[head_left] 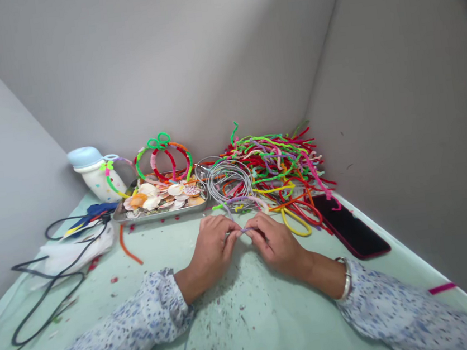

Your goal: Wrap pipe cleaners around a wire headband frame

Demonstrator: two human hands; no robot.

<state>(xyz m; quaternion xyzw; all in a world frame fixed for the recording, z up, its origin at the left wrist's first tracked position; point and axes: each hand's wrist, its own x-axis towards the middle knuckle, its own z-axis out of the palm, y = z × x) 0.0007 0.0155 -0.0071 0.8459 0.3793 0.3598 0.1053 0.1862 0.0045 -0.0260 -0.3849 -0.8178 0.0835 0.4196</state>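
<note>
Close together over the middle of the table, my left hand and my right hand pinch a purple pipe cleaner between thumbs and fingertips. Only a short stretch of it shows between the two pinches. Just beyond my fingers lies a curved band wrapped in green, purple and pale pipe cleaner; whether it joins the piece I hold, I cannot tell. Behind it is a coil of grey wire. Beyond my right hand, looped yellow pipe cleaners lie on the table.
A metal tray of shells stands at the back, with colourful wrapped hoops on it. A large heap of pipe cleaners and a phone are at right. A bottle and black cable are at left.
</note>
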